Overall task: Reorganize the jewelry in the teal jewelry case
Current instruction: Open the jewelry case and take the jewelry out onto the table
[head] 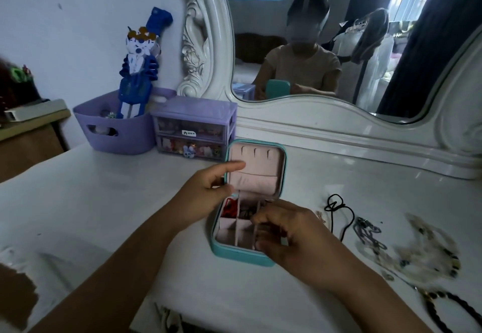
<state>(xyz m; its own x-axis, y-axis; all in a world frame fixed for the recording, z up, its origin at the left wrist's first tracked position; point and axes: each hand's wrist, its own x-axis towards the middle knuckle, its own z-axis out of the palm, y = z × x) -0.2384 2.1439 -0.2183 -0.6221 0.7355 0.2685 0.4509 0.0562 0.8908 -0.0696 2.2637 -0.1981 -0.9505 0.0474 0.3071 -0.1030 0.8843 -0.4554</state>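
Observation:
The teal jewelry case [236,253] lies open on the white dresser, its pink lid [257,168] standing upright. Pink dividers split its tray into small compartments; a red item [229,208] and some dark pieces lie in the far ones. My left hand [206,192] rests against the lid's left edge, index finger stretched across the pink lining. My right hand [284,231] covers the tray's right side, fingers curled over a divider; whether it holds anything is hidden.
Loose jewelry lies to the right: a black cord [339,210], a grey chain [367,233], a pale beaded necklace [427,252] and a dark braided bracelet [448,312]. Behind the case stand a purple drawer box [193,129], a purple basket [125,129] and the mirror [326,45].

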